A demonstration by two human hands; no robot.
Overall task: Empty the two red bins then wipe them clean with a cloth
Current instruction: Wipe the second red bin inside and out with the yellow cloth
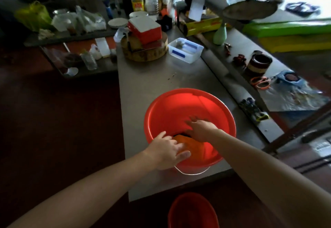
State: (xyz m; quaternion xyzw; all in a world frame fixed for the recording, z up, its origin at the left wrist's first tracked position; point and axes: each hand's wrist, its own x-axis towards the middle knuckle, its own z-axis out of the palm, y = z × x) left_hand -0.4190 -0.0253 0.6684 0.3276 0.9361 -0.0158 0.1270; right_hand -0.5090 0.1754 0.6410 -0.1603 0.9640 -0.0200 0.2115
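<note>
Left arm: bare, reached in from the lower left and forward to the near rim of the bin [179, 106].
Right arm: bare, came in from the lower right and crossed the bin's near-right rim, with the forearm angled down into it.
Left hand [168, 149]: lay over the near-left rim with the fingers loosely straight, not clenched. The fingertips touched the cloth [197, 147] and the thumb lay along the rim.
Right hand [198, 128]: sat inside the bin, palm down and fingers spread flat. It pressed on the cloth's upper edge against the inner wall. It gripped nothing, and the fingertips were blurred.
Cloth: orange, bunched against the near inner wall between the two hands.
Bin: red and round, upright on the near end of the table [152, 77]. Its wire handle [189, 172] hung down the near side.
Second bin [193, 211]: red, on the floor just below the table's near edge, only partly in view.
Table: grey and bare around the bin. At the far end stood a white tub [186, 50] beside a round wooden block [143, 52], with a red-and-white box [145, 28] on the block.
Room: dim, with a dark red floor [53, 120]. Bottles [138, 0] and plates [118, 22] stood behind. A cluttered side shelf to the right held orange rubber bands [259, 82].
</note>
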